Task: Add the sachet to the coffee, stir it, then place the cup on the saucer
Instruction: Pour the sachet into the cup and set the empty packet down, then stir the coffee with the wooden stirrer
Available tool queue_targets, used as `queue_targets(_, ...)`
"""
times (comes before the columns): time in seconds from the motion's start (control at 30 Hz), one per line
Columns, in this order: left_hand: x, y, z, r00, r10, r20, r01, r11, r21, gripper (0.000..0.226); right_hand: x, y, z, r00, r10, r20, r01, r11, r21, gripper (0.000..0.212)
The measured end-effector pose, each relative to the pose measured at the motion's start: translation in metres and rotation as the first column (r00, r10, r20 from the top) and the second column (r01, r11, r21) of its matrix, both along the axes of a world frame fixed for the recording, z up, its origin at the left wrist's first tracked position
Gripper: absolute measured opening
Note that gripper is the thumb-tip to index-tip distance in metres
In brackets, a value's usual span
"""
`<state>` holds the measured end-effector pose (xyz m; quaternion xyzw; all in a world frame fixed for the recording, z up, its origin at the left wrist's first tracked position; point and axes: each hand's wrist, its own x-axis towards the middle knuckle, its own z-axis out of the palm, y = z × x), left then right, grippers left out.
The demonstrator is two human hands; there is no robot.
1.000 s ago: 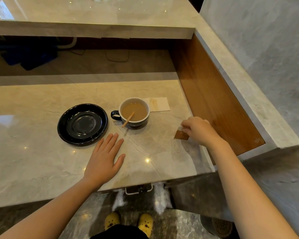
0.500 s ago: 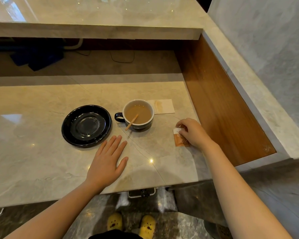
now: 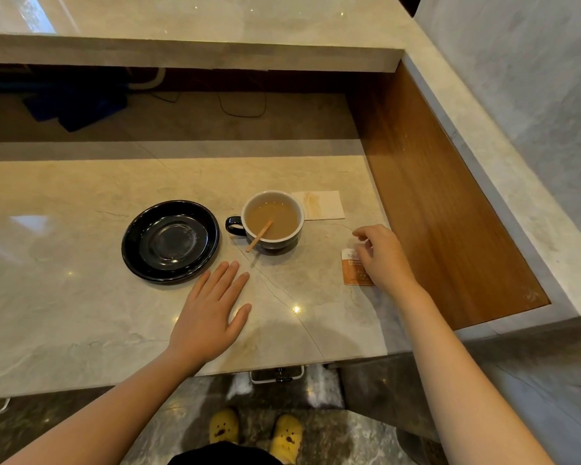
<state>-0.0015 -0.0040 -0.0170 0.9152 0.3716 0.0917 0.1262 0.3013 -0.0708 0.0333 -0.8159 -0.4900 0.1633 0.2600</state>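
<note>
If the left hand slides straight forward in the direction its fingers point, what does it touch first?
The left hand lies flat on the counter, fingers pointing ahead and slightly right. It would probably pass through the gap beside the black saucer and meet the stirrer or the cup first.

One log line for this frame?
step: sachet pickup | right hand: on sachet, not lifted | left hand: flat on counter | cup: off saucer

Brown sachet (image 3: 355, 268) flat right of coffee-filled cup (image 3: 271, 219); empty black saucer (image 3: 170, 240) left.
</note>
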Motion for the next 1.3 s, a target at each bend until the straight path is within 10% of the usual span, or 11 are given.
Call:
queue_targets(0.37, 0.0, 0.0, 0.0, 1.0, 0.006, 0.012, -0.006, 1.0, 0.004, 0.057, -0.113, 0.046, 0.023, 0.887, 0.431, 0.166, -0.455, 0.877, 0.154, 0.032)
queue_targets(0.7, 0.0, 0.002, -0.002, 1.0, 0.019, -0.009, -0.019, 1.0, 0.007, 0.057, -0.101, 0.066, 0.03, 0.893, 0.401, 0.205, -0.442, 0.868, 0.225, 0.009)
queue_targets(1.0, 0.0, 0.0, -0.001, 1.0, 0.02, -0.017, -0.019, 1.0, 0.022, 0.057, -0.109, 0.059, 0.025, 0.781, 0.579, 0.236, -0.616, 0.777, 0.132, 0.031)
queue_targets(1.3, -0.001, 0.001, -0.002, 1.0, 0.013, -0.013, -0.013, 1.0, 0.013, 0.057, -0.092, 0.064, 0.036, 0.902, 0.386, 0.192, -0.428, 0.85, 0.306, 0.019)
